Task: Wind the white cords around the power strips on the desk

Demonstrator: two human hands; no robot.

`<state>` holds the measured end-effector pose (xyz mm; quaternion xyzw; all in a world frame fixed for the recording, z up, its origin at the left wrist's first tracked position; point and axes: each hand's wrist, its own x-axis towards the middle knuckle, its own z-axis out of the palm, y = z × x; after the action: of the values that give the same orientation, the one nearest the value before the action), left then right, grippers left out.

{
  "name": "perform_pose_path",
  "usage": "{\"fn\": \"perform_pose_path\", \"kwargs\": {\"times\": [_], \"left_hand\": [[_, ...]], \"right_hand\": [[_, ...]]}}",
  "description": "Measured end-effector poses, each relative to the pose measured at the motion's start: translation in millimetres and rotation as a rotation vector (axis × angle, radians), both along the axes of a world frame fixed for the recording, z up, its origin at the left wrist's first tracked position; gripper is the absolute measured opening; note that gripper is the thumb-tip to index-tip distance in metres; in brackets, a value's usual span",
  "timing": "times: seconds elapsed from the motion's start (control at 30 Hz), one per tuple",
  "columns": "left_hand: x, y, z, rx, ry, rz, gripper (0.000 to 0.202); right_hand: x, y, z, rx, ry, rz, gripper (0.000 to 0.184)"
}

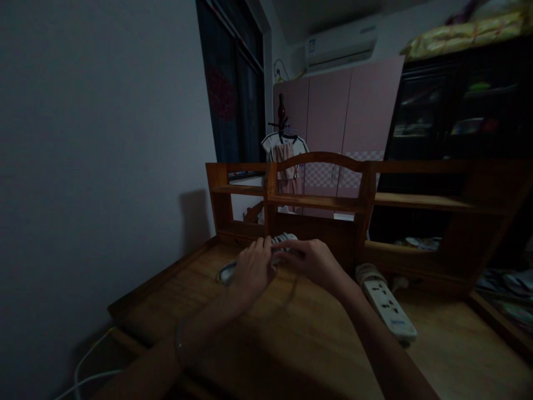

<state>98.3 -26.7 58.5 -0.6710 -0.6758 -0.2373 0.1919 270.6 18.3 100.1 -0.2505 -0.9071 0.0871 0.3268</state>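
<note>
Both hands meet over the back of a wooden desk, just in front of its shelf unit. My left hand has its fingers curled around a pale coiled cord. My right hand pinches the same bundle from the right, fingers pressed together. A dark thin cable trails from the bundle across the desktop toward me. Beside my left hand lies a small shiny oval object, too dim to name.
A white power strip lies on the desk to the right of my right forearm. The wooden shelf unit stands along the desk's back edge. A grey wall is at the left, a white cable hangs below.
</note>
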Motion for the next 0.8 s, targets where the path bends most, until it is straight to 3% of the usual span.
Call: {"fn": "perform_pose_path", "kwargs": {"times": [0.2,0.33,0.47,0.63,0.8], "left_hand": [[10.3,-3.4,31.8,0.153,0.137,0.105,0.065],[12.9,-9.2,49.2,0.221,0.239,0.147,0.063],[15.5,-13.3,55.5,0.275,0.279,0.164,0.065],[22.6,-12.1,51.7,0.29,0.305,0.17,0.057],[27.5,-10.9,51.1,0.293,0.322,0.159,0.055]], "right_hand": [[-10.3,-19.0,1.6,-0.144,0.275,0.027,0.032],[-15.6,-31.5,1.7,-0.249,0.485,-0.054,0.066],[-16.8,-35.9,0.2,-0.223,0.482,-0.195,0.086],[-17.9,-38.1,-3.1,0.036,0.452,-0.299,0.068],[-18.4,-37.6,-3.4,0.057,0.429,-0.302,0.061]]}}
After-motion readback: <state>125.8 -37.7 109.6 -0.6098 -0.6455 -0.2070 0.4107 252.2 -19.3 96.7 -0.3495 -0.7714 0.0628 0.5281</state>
